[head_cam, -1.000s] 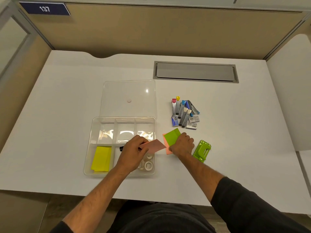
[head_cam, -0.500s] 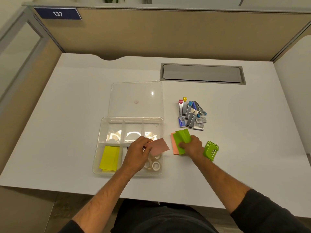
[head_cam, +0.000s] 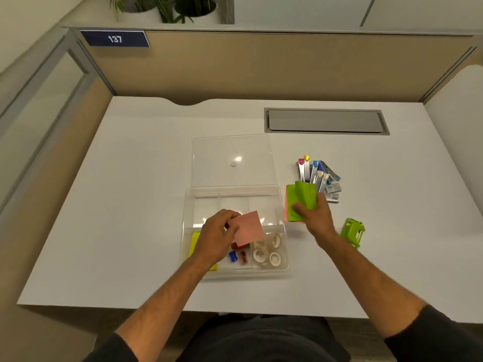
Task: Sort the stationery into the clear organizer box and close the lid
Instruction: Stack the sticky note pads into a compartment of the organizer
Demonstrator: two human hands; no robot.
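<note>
1. While gripped at its left edge by the left hand (head_cam: pixel 218 237), pinched between thumb and fingers, hangs over the middle of the clear plastic organizer box (head_cam: pixel 283 267): a square pink sticky-note pad (head_cam: pixel 248 227), tilted, one corner pointing down toward the near compartments
2. Directly under and left of that pad: a yellow sticky-note stack (head_cam: pixel 194 246) in the near-left compartment, mostly hidden by the wrist; probably the compartment for paper, so a short move left and toward the body, done best by the left hand as the nearer one
3. Just right of the box, well clear of its wall: the right hand (head_cam: pixel 312 215), closed on green sticky-note sheets (head_cam: pixel 304 195), fanned and lifted at their far edge off an orange pad (head_cam: pixel 286 212) flat on the white desk (head_cam: pixel 130 205)
4. In the near-right compartment: clear tape rolls (head_cam: pixel 266 250); in the near-middle, small blue and red sharpeners (head_cam: pixel 237 256)
5. Lying open and flat beyond the box: the clear lid (head_cam: pixel 232 150), hinge side toward the box, not yet closed
6. Not yet sorted: a heap of staple boxes and lead tubes (head_cam: pixel 320 176) beyond the right hand, a green hole punch (head_cam: pixel 352 231) to its right
</note>
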